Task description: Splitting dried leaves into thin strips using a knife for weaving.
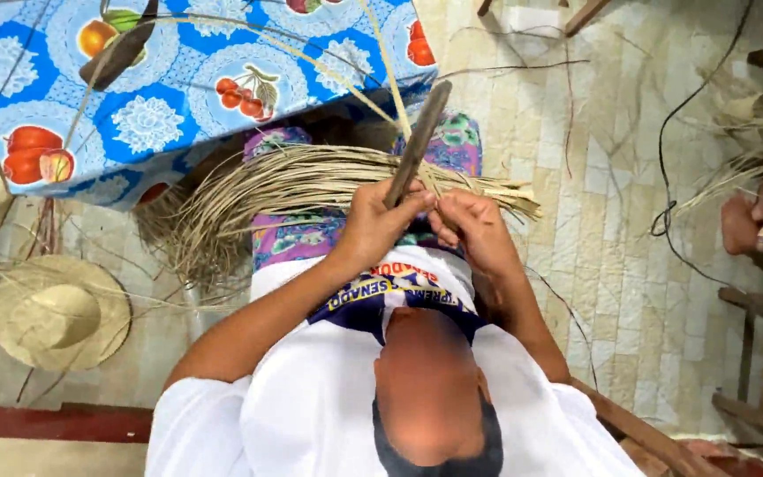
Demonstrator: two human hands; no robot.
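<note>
Your left hand [373, 221] is closed around a dark stick [417, 141], which slants up and away from you. Your right hand [479, 231] sits just beside it, fingers pinching thin straw strands [381, 79] that rise toward the table. Both hands rest over a straw bundle [311, 181] lying across your lap, its ends fanning out to the left. A blue fruit-patterned tablecloth [161, 115] lies beyond. A straw hat [59, 314] sits on the floor, well left.
</note>
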